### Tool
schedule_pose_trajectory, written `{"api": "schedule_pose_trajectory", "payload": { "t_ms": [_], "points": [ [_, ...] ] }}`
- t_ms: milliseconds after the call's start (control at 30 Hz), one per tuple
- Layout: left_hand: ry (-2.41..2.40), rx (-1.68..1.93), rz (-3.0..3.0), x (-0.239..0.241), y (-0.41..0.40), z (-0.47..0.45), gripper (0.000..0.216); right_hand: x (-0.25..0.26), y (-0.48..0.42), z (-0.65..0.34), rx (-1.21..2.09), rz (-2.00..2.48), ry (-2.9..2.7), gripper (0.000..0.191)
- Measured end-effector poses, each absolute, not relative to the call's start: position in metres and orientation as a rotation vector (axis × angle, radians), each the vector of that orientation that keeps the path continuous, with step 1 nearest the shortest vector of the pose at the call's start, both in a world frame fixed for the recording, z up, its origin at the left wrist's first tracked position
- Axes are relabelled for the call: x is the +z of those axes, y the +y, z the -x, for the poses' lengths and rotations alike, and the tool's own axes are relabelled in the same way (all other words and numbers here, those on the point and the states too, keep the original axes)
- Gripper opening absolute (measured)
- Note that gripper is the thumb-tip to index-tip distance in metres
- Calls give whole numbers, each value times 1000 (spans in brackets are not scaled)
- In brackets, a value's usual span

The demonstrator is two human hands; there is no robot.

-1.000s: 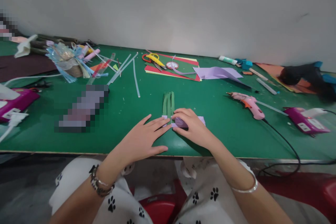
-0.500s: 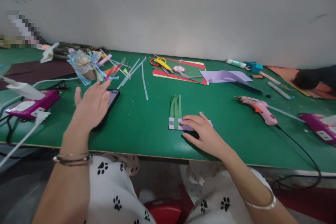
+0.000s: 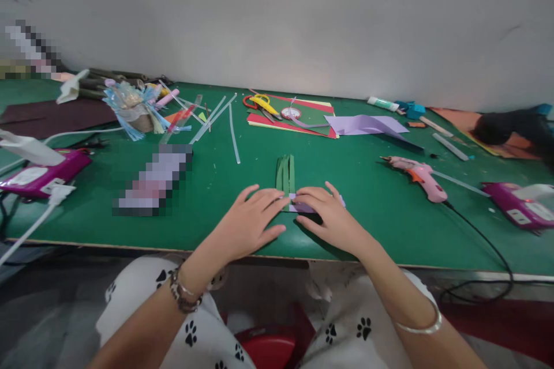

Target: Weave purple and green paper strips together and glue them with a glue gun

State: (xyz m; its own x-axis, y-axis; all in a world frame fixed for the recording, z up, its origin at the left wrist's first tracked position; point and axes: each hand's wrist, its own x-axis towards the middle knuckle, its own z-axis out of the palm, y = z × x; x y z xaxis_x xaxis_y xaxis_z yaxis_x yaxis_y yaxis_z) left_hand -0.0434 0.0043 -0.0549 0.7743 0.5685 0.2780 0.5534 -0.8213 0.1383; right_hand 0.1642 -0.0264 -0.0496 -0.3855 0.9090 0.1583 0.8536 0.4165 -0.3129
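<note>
Green paper strips (image 3: pixel 284 173) stand out upward from a small weave, crossing purple paper strips (image 3: pixel 343 200) that run sideways on the table. My left hand (image 3: pixel 251 225) lies over the left end of this weave, its fingertips on the strips and its thumb apart. On the right side, my right hand (image 3: pixel 331 219) rests with spread fingers on the purple strips. Neither hand grips anything. The hands cover much of the woven part, and their fingertips are close together over it.
A phone with a blurred screen (image 3: pixel 156 179) lies to the left. Behind are scissors (image 3: pixel 266 105), coloured paper sheets (image 3: pixel 292 127), purple paper (image 3: pixel 367 125) and clear glue sticks (image 3: pixel 234 132). On the right lie a pink glue gun (image 3: pixel 418 176) and a purple power strip (image 3: pixel 515 204); another power strip (image 3: pixel 47 173) sits left.
My left hand has moved right, from above the phone to the left end of the paper weave. My right hand has stayed on the purple strips. The phone is now uncovered.
</note>
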Motion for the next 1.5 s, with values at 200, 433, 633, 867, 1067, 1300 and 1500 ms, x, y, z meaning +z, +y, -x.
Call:
{"api": "schedule_pose_trajectory", "payload": {
  "t_ms": [200,433,633,867,1067,1300,1500],
  "points": [
    [852,312,-2945,-59,1,43,52,-55,-26,-165,314,1531,-2296,30],
    [878,247,-2938,-57,2,47,53,-60,-24,-164,258,1536,-2298,31],
    [839,259,-2952,-61,3,49,63,-58,-25,-164,176,1547,-2334,29],
    [815,497,-2942,-51,-2,52,64,-46,-29,-177,59,1583,-2184,23],
    [812,333,-2902,-60,-8,43,68,-44,-34,-182,90,1631,-2280,17],
    [832,242,-2884,-60,-9,35,69,-47,-33,-177,134,1714,-2297,14],
    [852,274,-2818,-51,-9,34,60,-42,-34,-183,227,1691,-2208,20]
  ]
}}
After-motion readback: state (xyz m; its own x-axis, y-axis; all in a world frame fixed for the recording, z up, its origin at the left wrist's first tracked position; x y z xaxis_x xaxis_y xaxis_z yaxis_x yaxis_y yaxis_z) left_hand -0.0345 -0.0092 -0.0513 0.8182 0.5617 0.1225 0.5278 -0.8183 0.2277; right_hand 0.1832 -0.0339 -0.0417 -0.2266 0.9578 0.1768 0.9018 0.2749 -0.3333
